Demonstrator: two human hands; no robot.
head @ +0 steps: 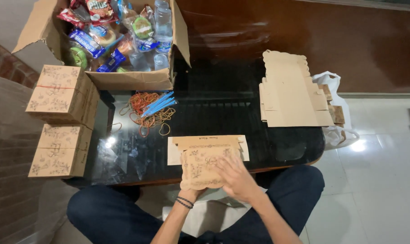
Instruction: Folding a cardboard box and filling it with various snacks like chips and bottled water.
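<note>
- While both hands worked one flat box blank point(204, 163) at the near tabletop point(214, 113) edge, folding had barely begun: the blank lay mostly flat, scalloped flap toward the person, side tabs spread.
- Left hand point(192, 190) was under or behind the blank's near edge, mostly hidden; it seemed to grip the flap, but I could not tell for sure.
- Right hand point(235, 178) lay flat, fingers spread, pressing on the blank's right part; it clenched nothing.
- Done, judging by the layout: two closed boxes point(60, 122) stood stacked at the left tabletop edge, tan with dark line drawings; the upper one had a thin red band around it.
- Left to do, as a judgement: a stack of blanks point(288, 90) sat at far right, unfolded, plain tan side up, scalloped top edge, well apart from the hands.
- Rubber bands point(146, 110) lay in a loose heap, mostly orange and tan, just in front of the carton; blue sticks point(159, 104) rested on top of them, kind unclear.
- Open brown carton point(132, 79) at far left held snack packs point(96, 27) in red, blue and green wrappers, plus clear water bottles point(162, 22) on its right side.
- White bag point(336, 108) hung past the right tabletop edge, with small brown pieces in it.
- Printed marks on the boxes were too small to tell beyond floral line art.
</note>
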